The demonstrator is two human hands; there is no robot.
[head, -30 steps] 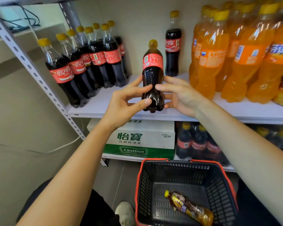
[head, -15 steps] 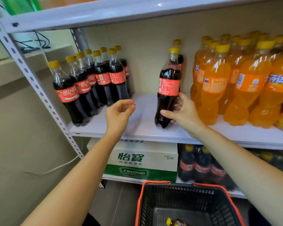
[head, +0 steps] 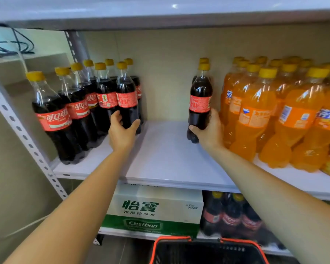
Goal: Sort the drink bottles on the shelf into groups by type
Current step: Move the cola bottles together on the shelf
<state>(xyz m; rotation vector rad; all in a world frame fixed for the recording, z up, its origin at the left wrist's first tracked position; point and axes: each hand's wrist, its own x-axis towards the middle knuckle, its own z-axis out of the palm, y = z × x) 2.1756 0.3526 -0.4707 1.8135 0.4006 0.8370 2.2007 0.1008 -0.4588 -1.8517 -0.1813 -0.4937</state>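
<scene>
Step in hand, as judged: moving the stray cola bottle [head: 200,103] away from the orange soda bottles [head: 255,115] to join the cola row [head: 78,111] at the left of the shelf [head: 166,155]. The stray cola bottle stands upright just beside the nearest orange bottle. A second cola bottle [head: 204,60] stands directly behind it, with little more than its cap showing. The right hand [head: 208,131] grips the stray bottle's lower body below the red label. The thumb crosses the front near the base and the fingers curl round the far side, next to the orange bottles. Whether the base rests on the shelf or is just clear of it cannot be told. The left hand [head: 122,130] holds the end cola bottle [head: 127,98] of the row low down, with fingers [head: 115,117] on its left flank and thumb on its right. A wide stretch of bare board separates the two hands. Recommendation: lift the stray bottle straight up before moving it sideways, so that it does not drag the orange bottles or knock the one behind. It should be kept vertical while it crosses and set down touching the end bottle, with the left hand bracing the row against a knock. The low grip leaves the bottle top-heavy, so a slow carry is advised. The cola bottle behind needs the same move afterwards.
</scene>
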